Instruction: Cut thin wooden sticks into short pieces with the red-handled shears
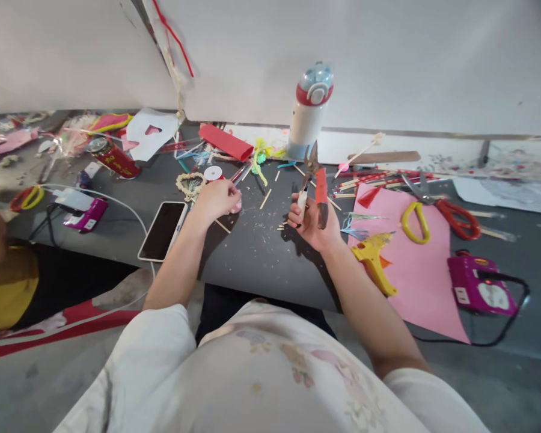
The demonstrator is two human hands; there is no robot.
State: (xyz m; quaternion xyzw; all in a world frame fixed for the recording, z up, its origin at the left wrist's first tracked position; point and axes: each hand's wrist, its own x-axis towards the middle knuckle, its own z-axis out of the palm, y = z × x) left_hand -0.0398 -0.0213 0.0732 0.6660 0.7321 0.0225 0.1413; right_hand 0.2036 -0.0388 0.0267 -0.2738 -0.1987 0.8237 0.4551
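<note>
1. Red covers one handle of the cutters [321, 187], which we have in our right hand [313, 222]. The fingers are wrapped around the tool, its metal end pointing up and away from us, just in front of the bottle [307, 117].
2. Our left hand [219, 198] is bent low over the table [252, 255], fingertips drawn together beside the white spool [213, 172]. We cannot tell whether anything is pinched there (the hand itself blocks the view).
3. As for what looks done: tiny stick pieces [281, 228] lie on the table between our hands, and a longer loose stick [265, 198] rests beyond them. We judge that some cutting has taken place.
4. As for what looks left: a bundle of sticks [358, 180] lies to the right at greater length, seemingly uncut. The cutters are up off the table, with no stick visible between the blades, so we see no cut under way.
5. The braided cord shape [189, 185] by our left wrist looks formed, while the pink sheet [426, 288] under the yellow glue gun [375, 263] seems largely unworked. Beyond that, we cannot say how much remains.
</note>
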